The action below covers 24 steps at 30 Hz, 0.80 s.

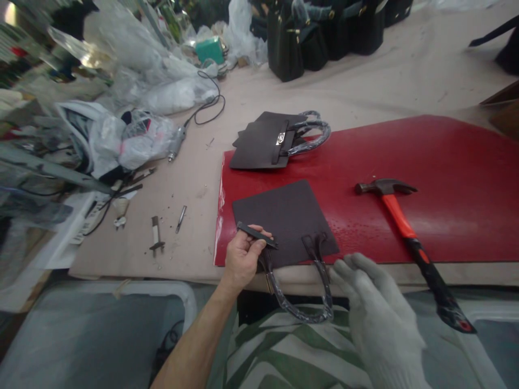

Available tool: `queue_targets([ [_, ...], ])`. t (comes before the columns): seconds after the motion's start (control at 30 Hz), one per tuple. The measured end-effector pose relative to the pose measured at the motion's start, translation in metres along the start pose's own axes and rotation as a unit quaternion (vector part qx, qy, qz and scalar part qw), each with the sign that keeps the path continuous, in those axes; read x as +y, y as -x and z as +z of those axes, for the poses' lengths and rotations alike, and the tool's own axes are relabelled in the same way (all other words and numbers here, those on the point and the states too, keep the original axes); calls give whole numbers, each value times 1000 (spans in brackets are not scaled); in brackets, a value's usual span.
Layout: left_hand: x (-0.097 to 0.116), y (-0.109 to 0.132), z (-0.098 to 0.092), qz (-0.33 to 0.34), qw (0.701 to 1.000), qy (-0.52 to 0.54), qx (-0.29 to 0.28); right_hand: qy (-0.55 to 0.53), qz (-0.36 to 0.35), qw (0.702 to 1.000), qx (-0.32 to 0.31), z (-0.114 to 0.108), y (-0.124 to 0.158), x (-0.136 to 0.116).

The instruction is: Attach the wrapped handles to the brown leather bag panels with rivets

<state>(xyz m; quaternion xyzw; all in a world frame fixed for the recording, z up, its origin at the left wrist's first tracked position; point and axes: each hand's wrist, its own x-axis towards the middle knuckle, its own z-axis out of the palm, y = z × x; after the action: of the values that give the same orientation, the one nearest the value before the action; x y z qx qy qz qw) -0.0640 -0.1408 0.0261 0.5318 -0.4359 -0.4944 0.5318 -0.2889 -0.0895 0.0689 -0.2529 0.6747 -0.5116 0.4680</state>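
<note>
My bare left hand (242, 258) pinches a small dark leather strap (257, 235) at the near edge of a flat dark brown bag panel (284, 219). The panel lies on a red mat (425, 178), and its wrapped handle (300, 294) hangs over the table's front edge. My right hand (377, 313), in a grey-white glove, hovers just right of the handle with fingers loosely spread and nothing in it.
A red-handled hammer (401, 221) lies on the mat to the right. A second stack of bag panels with handles (275, 140) sits at the mat's far left. Small metal tools (156, 235), a corded tool (177, 141) and plastic bags (130, 135) clutter the left. Finished black bags (308, 38) stand at the back.
</note>
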Motion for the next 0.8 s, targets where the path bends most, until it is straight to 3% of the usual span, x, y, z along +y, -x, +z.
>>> queue_targets([
  [0.07, 2, -1, 1, -7, 1000, 5, -3, -118, 134, 984, -16, -3, 1, 10],
  [0.17, 6, -3, 1, -25, 999, 15, -16, -229, 307, 922, -58, -1, -2, 18],
  [0.27, 9, -6, -3, -56, 997, 31, -35, -299, 408, 857, -99, 3, -1, 20],
  [0.4, 12, -7, -10, -95, 991, 48, -76, -383, 448, 775, -229, 4, 7, 39],
  [0.5, 13, -3, -11, -104, 990, 47, -87, -372, 426, 755, -331, 7, 10, 68],
  [0.6, 14, 4, -11, -111, 989, 39, -91, -311, 450, 730, -409, 13, 9, 88],
  [0.67, 14, 8, -12, -113, 989, 41, -90, -259, 428, 750, -432, 17, 8, 89],
  [0.8, 15, 15, -13, -128, 984, 83, -90, -20, 239, 890, -387, 30, 15, 74],
])
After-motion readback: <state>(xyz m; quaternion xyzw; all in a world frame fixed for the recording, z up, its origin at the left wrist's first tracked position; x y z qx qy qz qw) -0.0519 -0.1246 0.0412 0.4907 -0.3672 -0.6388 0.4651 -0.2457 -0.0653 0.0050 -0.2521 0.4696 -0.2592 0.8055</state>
